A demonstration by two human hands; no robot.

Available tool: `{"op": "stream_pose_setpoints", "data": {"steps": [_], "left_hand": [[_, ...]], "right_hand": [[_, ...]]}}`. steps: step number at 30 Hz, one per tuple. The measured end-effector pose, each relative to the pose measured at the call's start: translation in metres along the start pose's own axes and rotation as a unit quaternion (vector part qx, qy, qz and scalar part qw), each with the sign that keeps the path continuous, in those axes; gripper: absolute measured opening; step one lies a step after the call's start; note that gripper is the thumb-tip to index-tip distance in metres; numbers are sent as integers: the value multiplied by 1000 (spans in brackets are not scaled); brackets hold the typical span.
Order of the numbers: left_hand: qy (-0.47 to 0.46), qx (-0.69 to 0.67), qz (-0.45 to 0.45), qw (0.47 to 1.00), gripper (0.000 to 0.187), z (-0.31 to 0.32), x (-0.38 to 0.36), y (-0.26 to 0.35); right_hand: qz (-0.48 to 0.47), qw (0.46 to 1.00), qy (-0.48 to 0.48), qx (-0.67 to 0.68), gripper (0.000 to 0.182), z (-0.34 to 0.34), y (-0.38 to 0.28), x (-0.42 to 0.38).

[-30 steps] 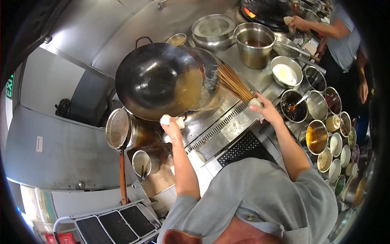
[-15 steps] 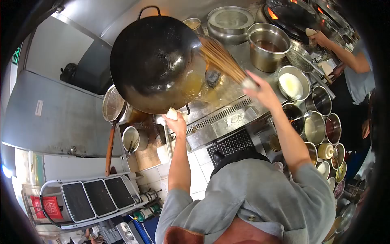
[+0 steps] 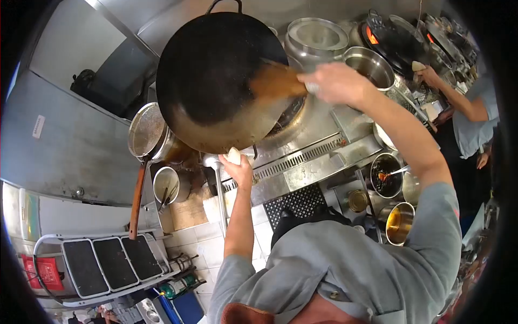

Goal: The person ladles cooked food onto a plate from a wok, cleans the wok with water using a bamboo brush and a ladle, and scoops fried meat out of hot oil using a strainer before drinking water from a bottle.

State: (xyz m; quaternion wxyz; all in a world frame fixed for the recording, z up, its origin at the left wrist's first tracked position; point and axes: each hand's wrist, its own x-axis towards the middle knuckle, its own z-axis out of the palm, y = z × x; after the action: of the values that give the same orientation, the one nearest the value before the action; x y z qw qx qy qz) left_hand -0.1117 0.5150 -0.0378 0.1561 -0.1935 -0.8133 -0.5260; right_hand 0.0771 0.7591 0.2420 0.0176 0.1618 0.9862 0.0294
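A large black wok [image 3: 210,70] is tilted over the burner, its inside facing me. At its near rim my left hand [image 3: 240,173] is closed on the wok's handle, with a folded white cloth [image 3: 233,156] between. My right hand [image 3: 335,83] grips a bamboo wok brush [image 3: 274,81] near its end. The bristles, smeared by motion, reach over the right side of the wok's inside.
A strainer [image 3: 147,129] with a wooden handle rests on a pot at left. Steel pots [image 3: 369,65] stand behind and right of the burner. A folded step ladder [image 3: 113,264] is lower left. At far right, a co-worker's hand [image 3: 429,75] holds a wok.
My right hand has swung up and left, taking the brush from beside the wok to its inside. The wok is still held by my left hand. The view has shifted slightly.
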Motion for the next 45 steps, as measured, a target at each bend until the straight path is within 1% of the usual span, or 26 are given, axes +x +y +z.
{"op": "stream_pose_setpoints", "data": {"steps": [1, 2, 4, 6, 8, 10, 12, 13, 14, 15, 16, 17, 20, 22, 24, 27, 28, 29, 30, 32, 35, 36, 38, 39, 42, 45], "left_hand": [[-15, -133, -30, 991, 69, -1, 2, 6], [-36, -148, -66, 986, 69, -2, 3, 7], [-53, -125, -45, 990, 69, -5, 8, 6], [-56, -124, -34, 990, 68, -3, 18, -1], [-59, -185, -43, 980, 69, -2, 28, 4], [-80, -171, -77, 979, 71, -7, 33, 9], [-63, -157, -40, 985, 71, 0, 33, -4], [-70, -184, -45, 980, 72, 0, 32, -4], [-90, -212, -74, 970, 72, -7, 33, 8], [-85, -201, -70, 973, 71, -9, 33, 17], [-81, -187, -64, 977, 71, -11, 35, 19], [-80, -190, -66, 976, 71, -9, 38, 17], [-72, -159, -99, 980, 68, -4, 54, 19], [-157, -151, -177, 960, 65, -12, 64, 29], [-168, -199, -193, 946, 55, 8, 60, 17], [-200, -405, -270, 850, 27, 13, 55, 47], [-158, -442, -326, 821, 20, 13, 49, 66], [-188, -445, -315, 817, 17, 19, 48, 68], [-215, -445, -303, 814, 14, 26, 48, 65], [-224, -428, -312, 818, 12, 43, 53, 62], [-277, -432, -380, 770, 16, 27, 69, 86], [-292, -442, -393, 752, 17, 28, 72, 82], [-299, -468, -416, 720, 21, 15, 71, 84], [-324, -502, -438, 671, 26, 1, 70, 82], [-359, -502, -403, 675, 29, -38, 49, 64], [-353, -389, -374, 764, 27, -93, 8, 39]], "right_hand": [[46, 985, 138, 96, 54, -3, -2, 19], [34, 967, 187, 168, 54, 21, 1, 36], [129, 992, 5, 11, 57, 64, -13, 55], [105, 994, -16, 36, 56, 63, -29, 28], [45, 988, -145, -32, 53, 16, -33, 17], [59, 995, -59, -58, 54, -15, -28, 22], [109, 991, 79, 18, 55, -23, -22, 35], [103, 975, 169, 99, 54, 14, 0, 53], [158, 966, 159, 132, 57, 38, -5, 60], [183, 983, -8, -8, 53, 58, -13, 66], [150, 985, -83, 11, 52, 56, -36, 50], [86, 991, -88, 53, 52, 84, -32, 30], [134, 971, -155, 126, 62, 50, -41, -38], [184, 963, -164, 110, 64, 45, -33, -68], [216, 956, -167, 105, 63, 63, -24, -88], [376, 890, -56, 251, 59, 146, -7, -98], [406, 865, -21, 295, 58, 178, -2, -100], [454, 821, -27, 344, 57, 192, -10, -98], [446, 827, -36, 341, 57, 214, -13, -102], [394, 862, 115, 298, 51, 257, -20, -106], [323, 894, 190, 244, 45, 276, -32, -127], [312, 897, 188, 250, 45, 272, -40, -131], [223, 907, 285, 216, 44, 237, -72, -139], [212, 909, 281, 224, 44, 234, -84, -141], [211, 829, 116, 506, 47, 265, -99, -155], [151, 792, -85, 585, 47, 312, -107, -155]]}}
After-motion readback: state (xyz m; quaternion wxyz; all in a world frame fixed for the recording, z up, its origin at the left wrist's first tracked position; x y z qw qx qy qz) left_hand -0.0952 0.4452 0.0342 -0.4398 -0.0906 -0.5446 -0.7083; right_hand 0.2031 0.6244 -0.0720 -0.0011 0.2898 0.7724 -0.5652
